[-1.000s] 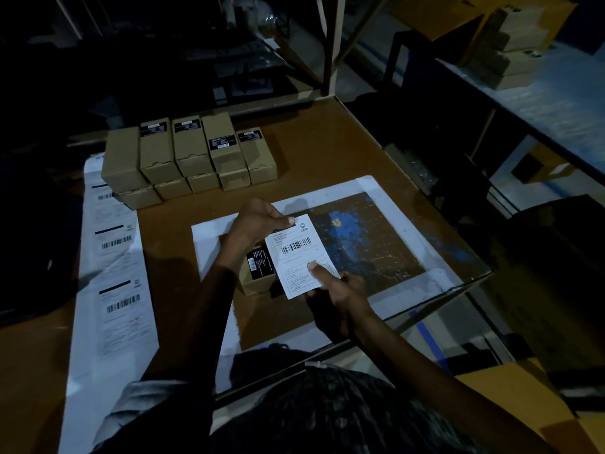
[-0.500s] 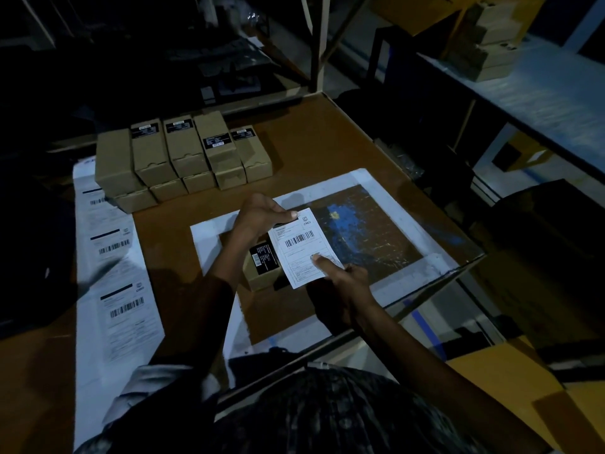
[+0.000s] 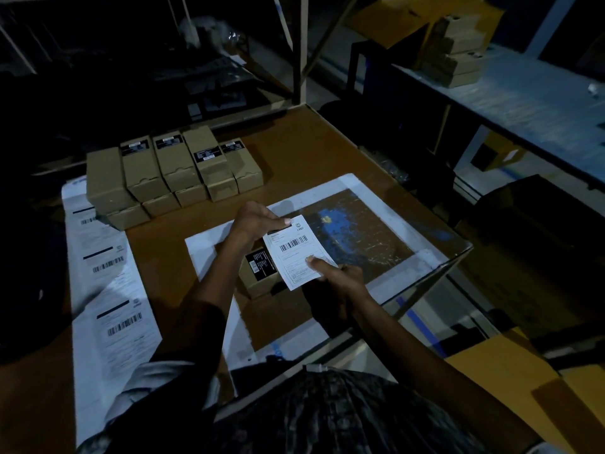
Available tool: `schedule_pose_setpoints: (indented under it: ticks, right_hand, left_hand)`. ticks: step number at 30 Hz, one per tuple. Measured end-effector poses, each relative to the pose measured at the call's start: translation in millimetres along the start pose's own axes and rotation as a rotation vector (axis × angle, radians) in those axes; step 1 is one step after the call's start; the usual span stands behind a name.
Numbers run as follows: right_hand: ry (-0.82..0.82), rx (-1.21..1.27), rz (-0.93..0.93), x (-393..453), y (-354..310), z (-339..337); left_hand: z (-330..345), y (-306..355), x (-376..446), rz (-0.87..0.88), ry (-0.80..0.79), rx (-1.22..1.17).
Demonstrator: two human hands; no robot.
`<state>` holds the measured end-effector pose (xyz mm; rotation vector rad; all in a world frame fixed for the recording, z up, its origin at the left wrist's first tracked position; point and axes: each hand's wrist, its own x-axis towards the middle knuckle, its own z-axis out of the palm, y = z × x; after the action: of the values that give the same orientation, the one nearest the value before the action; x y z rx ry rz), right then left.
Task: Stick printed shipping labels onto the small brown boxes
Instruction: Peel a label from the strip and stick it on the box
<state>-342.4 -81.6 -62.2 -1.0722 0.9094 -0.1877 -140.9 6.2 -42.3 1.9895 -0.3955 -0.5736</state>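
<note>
At mid-table, over the white-bordered mat [image 3: 386, 204]: left hand [image 3: 258, 224] pinching the far top corner of a shipping label [image 3: 299, 253], right hand [image 3: 340, 278] pinching the near lower edge, thumb pressed flat on the print. Label stretched between both grips, tilted, overlapping the right side of one small brown box [image 3: 258, 273] beneath; touching the lid or hovering just above, impossible to say. Beyond, a stack of brown boxes [image 3: 170, 175] toward the far left, alongside a long label sheet [image 3: 111, 290] down the left edge.

Risks, judged from here: crooked landing if one corner drops first; creases or bubbles from slack between the grips; covering the black sticker [image 3: 260, 265] on the lid; adhesive catching fingertips. Dim light throughout. Label's underside hidden, backing on or off unknown. Box's right half covered. Print unreadable.
</note>
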Motion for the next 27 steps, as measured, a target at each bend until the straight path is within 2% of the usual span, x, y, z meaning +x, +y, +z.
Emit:
schedule_pose_setpoints:
  ticks: [14, 27]
  right_hand:
    - [-0.001, -0.012, -0.015, -7.1, -7.5, 0.1]
    - [-0.022, -0.015, 0.048, -4.2, -8.6, 0.7]
  left_hand:
    - [-2.5, -4.3, 3.2, -0.012, 0.007, -0.018]
    - [0.1, -6.7, 10.4, -0.067, 0.014, -0.007]
